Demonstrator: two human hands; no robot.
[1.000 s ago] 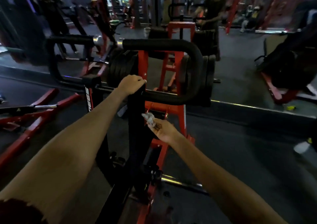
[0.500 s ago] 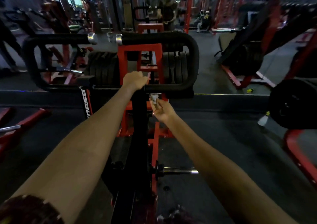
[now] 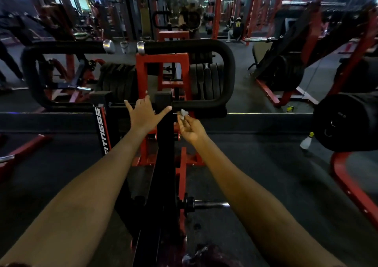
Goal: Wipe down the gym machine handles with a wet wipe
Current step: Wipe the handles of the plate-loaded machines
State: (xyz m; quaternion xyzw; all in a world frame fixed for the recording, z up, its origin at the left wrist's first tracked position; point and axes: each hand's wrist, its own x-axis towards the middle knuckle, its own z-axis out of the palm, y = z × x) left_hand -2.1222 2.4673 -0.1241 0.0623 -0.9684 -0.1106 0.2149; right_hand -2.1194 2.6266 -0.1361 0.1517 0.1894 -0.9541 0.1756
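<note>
A red-and-black gym machine stands in front of me with two padded black loop handles, the right handle [image 3: 227, 72] and the left handle [image 3: 30, 70]. My left hand [image 3: 144, 115] hovers with spread fingers just in front of the black centre post [image 3: 163, 144], holding nothing. My right hand [image 3: 191, 130] pinches a small crumpled wet wipe [image 3: 183, 113] between its fingertips. The wipe sits just below the inner end of the right handle's lower bar, touching or nearly touching it.
Black weight plates [image 3: 206, 80] hang behind the handles. A spray bottle [image 3: 306, 141] stands on the dark floor at right, beside a large loaded plate stack [image 3: 345, 121]. Red frames and other machines fill both sides. A mirror behind reflects people.
My left hand has let go of the centre post and opened with its fingers spread. My right hand has lifted the wipe up to the right handle's lower bar.
</note>
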